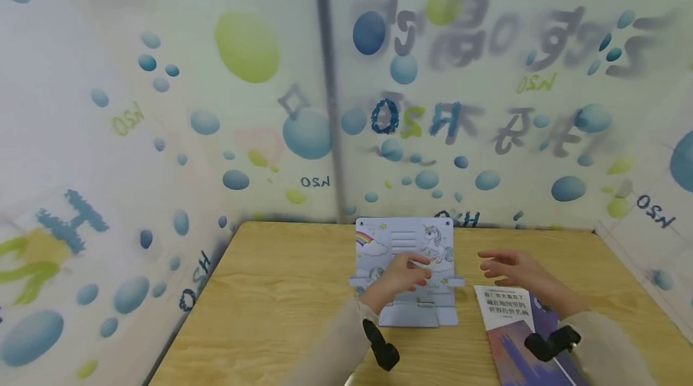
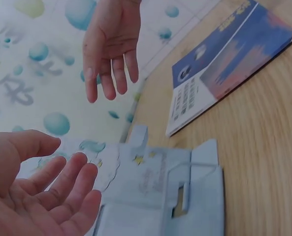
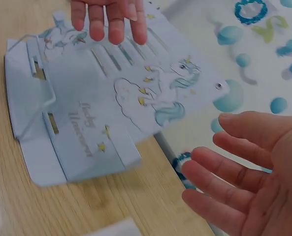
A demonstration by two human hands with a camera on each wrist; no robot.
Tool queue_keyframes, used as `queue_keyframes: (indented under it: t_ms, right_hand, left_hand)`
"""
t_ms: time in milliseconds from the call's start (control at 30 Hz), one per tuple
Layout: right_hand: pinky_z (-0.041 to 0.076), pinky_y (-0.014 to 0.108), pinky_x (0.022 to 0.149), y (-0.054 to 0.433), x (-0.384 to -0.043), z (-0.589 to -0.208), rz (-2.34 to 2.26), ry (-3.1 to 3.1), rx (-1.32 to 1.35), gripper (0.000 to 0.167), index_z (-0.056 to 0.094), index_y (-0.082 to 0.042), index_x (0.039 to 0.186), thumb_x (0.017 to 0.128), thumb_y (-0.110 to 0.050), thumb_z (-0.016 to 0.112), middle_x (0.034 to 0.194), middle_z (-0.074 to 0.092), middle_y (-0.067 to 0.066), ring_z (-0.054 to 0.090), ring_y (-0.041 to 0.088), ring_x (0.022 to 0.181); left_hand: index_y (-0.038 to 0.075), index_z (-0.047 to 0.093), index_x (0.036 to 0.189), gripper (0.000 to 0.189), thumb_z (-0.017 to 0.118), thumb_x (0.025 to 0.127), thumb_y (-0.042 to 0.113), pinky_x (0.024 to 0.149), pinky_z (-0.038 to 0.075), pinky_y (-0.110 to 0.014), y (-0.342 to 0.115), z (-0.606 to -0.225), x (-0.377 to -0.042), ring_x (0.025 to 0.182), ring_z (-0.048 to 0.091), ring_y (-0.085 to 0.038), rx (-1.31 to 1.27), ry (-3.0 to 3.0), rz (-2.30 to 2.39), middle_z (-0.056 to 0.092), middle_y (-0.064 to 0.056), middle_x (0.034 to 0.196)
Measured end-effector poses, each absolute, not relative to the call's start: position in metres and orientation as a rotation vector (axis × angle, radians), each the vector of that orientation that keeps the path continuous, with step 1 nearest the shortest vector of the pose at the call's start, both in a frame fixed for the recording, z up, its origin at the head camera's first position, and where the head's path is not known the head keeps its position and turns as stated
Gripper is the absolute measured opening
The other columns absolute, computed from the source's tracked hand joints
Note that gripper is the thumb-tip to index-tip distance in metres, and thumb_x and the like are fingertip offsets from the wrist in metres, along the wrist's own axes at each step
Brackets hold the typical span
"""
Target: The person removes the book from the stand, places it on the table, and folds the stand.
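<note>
Unicorn stand [image 1: 409, 309] behind L hand [image 1: 399, 278], left of R hand [image 1: 518, 270], both relaxed wide.

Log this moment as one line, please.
left hand: empty, in front of stand; right hand: empty, near book; stand: on table; book: flat, right of stand

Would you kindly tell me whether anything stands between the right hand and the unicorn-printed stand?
Nothing visible does: open space separates the right hand from the unicorn-printed stand. In the head view, the left hand overlaps the stand's middle; the book lies lower, on the table.
</note>
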State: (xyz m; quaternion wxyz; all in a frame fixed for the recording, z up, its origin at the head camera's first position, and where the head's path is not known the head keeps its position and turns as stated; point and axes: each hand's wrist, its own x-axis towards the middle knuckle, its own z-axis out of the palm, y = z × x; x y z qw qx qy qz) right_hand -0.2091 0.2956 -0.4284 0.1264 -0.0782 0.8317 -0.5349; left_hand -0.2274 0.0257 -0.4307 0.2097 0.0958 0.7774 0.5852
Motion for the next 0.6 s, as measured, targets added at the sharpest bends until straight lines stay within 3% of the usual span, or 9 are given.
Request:
queue_keyframes:
  t_ms: [200, 600]
  right_hand:
    - [0.048, 0.043, 0.082, 0.272, -0.226, -0.435, -1.626, 2.459, -0.150, 0.055, 0.038, 0.011, 0.132, 0.093, -0.025, 0.053, 0.123, 0.047, 0.032, 0.056, 0.036, 0.102]
    - [0.048, 0.041, 0.083, 0.244, -0.249, -0.442, -1.723, 2.438, 0.003, 0.057, 0.038, 0.012, 0.132, 0.093, -0.026, 0.055, 0.122, 0.049, 0.029, 0.056, 0.035, 0.103]
  left_hand:
    - [0.003, 0.059, 0.114, 0.029, 0.060, 0.088, 0.015, 0.067, 0.051, -0.033, -0.006, -0.427, -0.238, 0.079, 0.063, -0.019, 0.244, 2.205, 1.651, 0.066, -0.004, 0.089]
    - [-0.002, 0.058, 0.112, 0.029, 0.062, 0.085, 0.011, 0.070, 0.051, -0.038, -0.079, -0.430, -0.254, 0.079, 0.063, -0.022, 0.085, 2.344, 1.752, 0.063, -0.011, 0.090]
